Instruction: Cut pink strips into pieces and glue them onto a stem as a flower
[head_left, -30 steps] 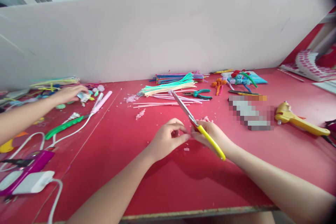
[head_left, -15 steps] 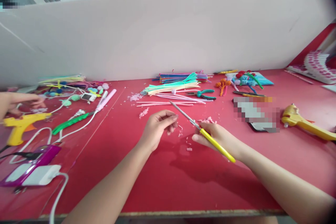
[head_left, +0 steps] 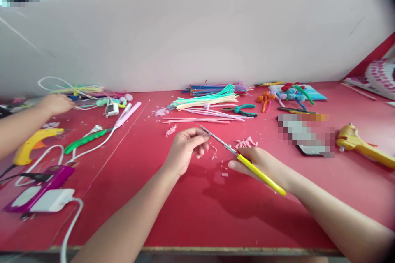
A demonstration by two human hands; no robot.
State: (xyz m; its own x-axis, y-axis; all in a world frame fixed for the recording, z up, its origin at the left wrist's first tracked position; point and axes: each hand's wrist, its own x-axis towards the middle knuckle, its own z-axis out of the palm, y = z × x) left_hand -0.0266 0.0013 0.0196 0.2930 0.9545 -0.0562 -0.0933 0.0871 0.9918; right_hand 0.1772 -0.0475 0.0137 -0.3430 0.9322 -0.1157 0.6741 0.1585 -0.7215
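Centrally, we see the left hand (head_left: pixel 187 150) with its fingers curled and the thumb brought toward the forefinger; we cannot tell whether anything is pinched between them. To its right, the right hand (head_left: pixel 262 164) grips a pair of scissors (head_left: pixel 254 169), whose yellow handles slant toward the lower right and whose blades point to the upper left, the tip just beside the left fingers.

Between the two hands we note thin pink scraps (head_left: pixel 214 152) on the red table (head_left: pixel 173 218). Just above the right hand we find a small heap of pink cut pieces (head_left: pixel 246 142).

Farther out, at upper centre, we observe loose pink stems (head_left: pixel 200 121) lying below a bundle of green and cream stems (head_left: pixel 206 100), with teal-handled pliers (head_left: pixel 243 111) close to their right. At right of the frame we mark a partly blurred phone (head_left: pixel 311 149) and, beyond it, a yellow glue gun (head_left: pixel 364 146).

At left we see a co-worker's hand (head_left: pixel 58 104) above a second glue gun (head_left: pixel 37 139), then a green-handled tool (head_left: pixel 86 140) and a purple power strip (head_left: pixel 58 176). Behind everything we see a pale panel (head_left: pixel 197 45).
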